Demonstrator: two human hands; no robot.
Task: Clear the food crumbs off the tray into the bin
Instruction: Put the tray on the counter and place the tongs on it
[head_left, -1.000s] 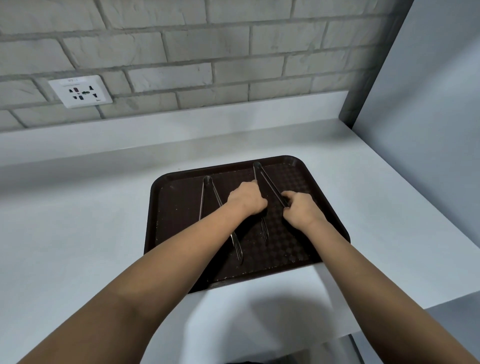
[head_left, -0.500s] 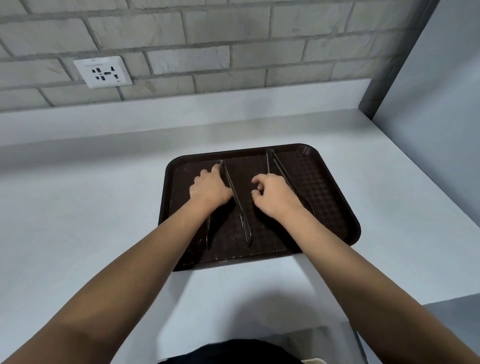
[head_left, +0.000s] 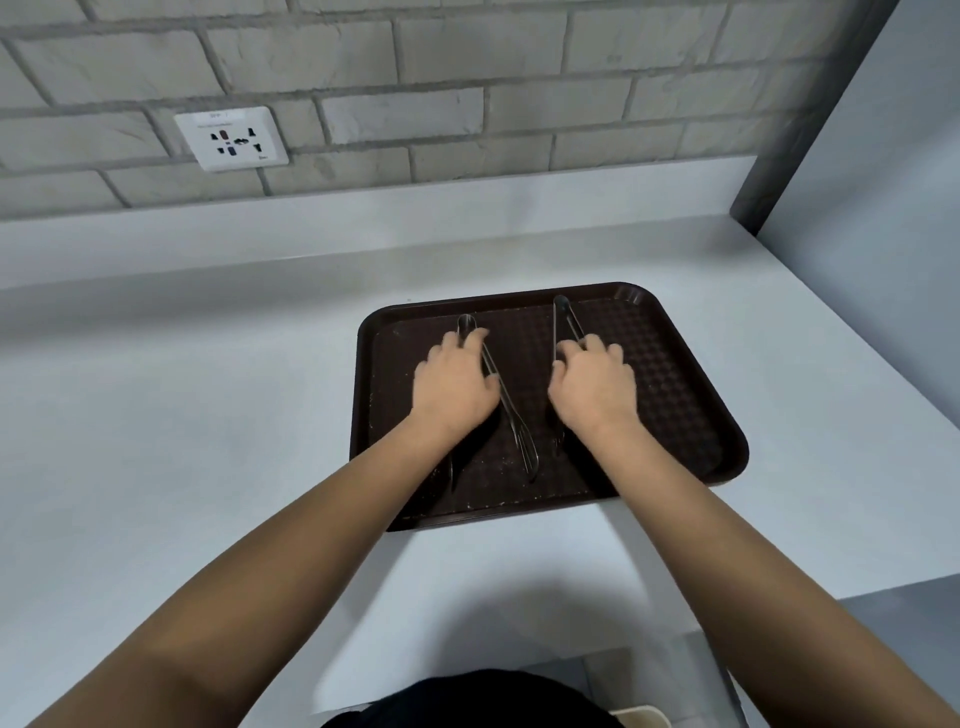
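Note:
A dark brown tray (head_left: 680, 374) lies on the white counter, with pale food crumbs (head_left: 488, 500) scattered along its front and left edge. Two metal tongs lie lengthwise on it. My left hand (head_left: 454, 387) is curled over the left tongs (head_left: 511, 418), whose tips stick out toward me. My right hand (head_left: 595, 387) grips the right tongs (head_left: 563, 322) around the middle; their hinge end shows beyond my fingers. Both hands rest low on the tray, a hand's width apart.
The white counter (head_left: 182, 415) runs left and toward me, its front edge just below the tray. A brick wall with a socket (head_left: 231, 137) stands behind, a grey panel (head_left: 872, 171) on the right. A cream rim (head_left: 641, 716) peeks in at the bottom.
Both hands were together on the right tongs. My left hand has shifted to the left tongs, and my right hand has closed on the right tongs. The view has tilted down.

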